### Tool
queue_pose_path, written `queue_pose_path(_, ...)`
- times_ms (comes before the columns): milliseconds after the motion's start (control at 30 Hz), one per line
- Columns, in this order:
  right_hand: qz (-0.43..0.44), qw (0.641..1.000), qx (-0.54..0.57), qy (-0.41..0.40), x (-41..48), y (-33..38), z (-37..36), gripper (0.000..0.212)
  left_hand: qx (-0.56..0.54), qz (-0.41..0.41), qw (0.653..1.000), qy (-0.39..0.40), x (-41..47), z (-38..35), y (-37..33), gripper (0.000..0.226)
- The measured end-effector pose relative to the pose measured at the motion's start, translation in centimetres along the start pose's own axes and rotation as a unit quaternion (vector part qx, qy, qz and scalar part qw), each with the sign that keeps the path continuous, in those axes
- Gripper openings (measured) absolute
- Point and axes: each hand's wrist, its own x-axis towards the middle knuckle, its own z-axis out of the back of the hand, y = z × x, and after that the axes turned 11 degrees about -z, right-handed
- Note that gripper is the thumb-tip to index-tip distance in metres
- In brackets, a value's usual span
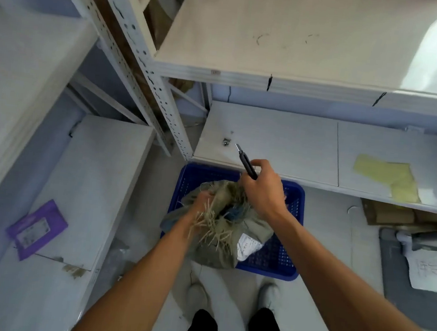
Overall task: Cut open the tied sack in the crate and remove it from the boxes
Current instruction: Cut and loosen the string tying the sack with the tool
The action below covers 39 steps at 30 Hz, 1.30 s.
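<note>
A blue crate (293, 200) stood on the floor, tucked partly under the front edge of the low shelf (268, 141). The sack (220, 235) sat inside the crate, filling its left half and spilling over the crate's near-left rim. Its top was bunched up, with frayed pale strands sticking out, and a white label (249, 245) lay on the side of the sack toward the crate's middle.

The left hand (204, 200) was pressed into the gathered top of the sack, its fingers curled into the cloth and partly buried in the strands, so their exact grip could not be told. The right hand (262, 190) hovered over the far part of the crate, fingers wrapped tight around the dark handle of a knife (246, 161). The blade end pointed up and away, past the crate's far rim and over the shelf edge, clear of the sack.

Left of the crate, a purple packet (36, 228) lay on a white slab. Right of the crate, a yellow sheet (388, 176) rested on the shelf.
</note>
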Motion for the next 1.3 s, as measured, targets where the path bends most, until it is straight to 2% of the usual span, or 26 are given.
queue_pose_path(67,0.005,1.000,-0.025,-0.007,-0.5,0.3,0.6,0.038,-0.002,-0.014,1.000,0.021,0.3,-0.5,-0.9,0.019)
queue_pose_path(167,0.021,0.998,-0.048,-0.036,-1.2,1.0,2.1,0.025,0.090,-0.083,0.992,0.027,-0.1,-0.2,-1.0,0.008)
queue_pose_path(300,0.039,0.997,-0.043,-0.046,-1.7,2.0,4.6,0.023,0.153,-0.144,0.976,0.060,-2.4,-0.1,-2.3,0.043)
queue_pose_path(500,0.032,0.995,-0.090,0.030,-2.0,2.4,6.5,0.015,0.198,-0.194,0.960,0.038,-6.2,-1.7,-4.7,0.055)
queue_pose_path(633,0.033,0.992,-0.099,0.075,-2.9,2.3,6.3,0.014,0.200,-0.208,0.957,0.018,-7.6,-2.2,-5.2,0.062)
queue_pose_path(733,0.020,0.992,-0.082,0.088,-3.6,2.2,5.9,0.014,0.207,-0.235,0.950,0.001,-8.5,-2.3,-5.1,0.047)
queue_pose_path(800,0.012,0.994,-0.066,0.088,-4.2,2.0,5.6,0.015,0.207,-0.238,0.949,-0.005,-9.2,-2.1,-4.8,0.041)
queue_pose_path(1000,-0.008,0.997,-0.055,0.061,-7.2,1.7,5.3,0.011,0.186,-0.258,0.947,-0.033,-11.7,-1.5,-3.8,0.048)
queue_pose_path(1200,-0.046,0.996,-0.042,0.056,-11.5,1.0,4.0,0.024,0.145,-0.321,0.932,-0.087,-13.8,0.1,-2.8,0.036)
queue_pose_path(1300,-0.074,0.996,0.014,0.054,-13.0,0.4,3.1,0.027,0.111,-0.321,0.939,-0.061,-14.5,1.3,-1.9,0.033)
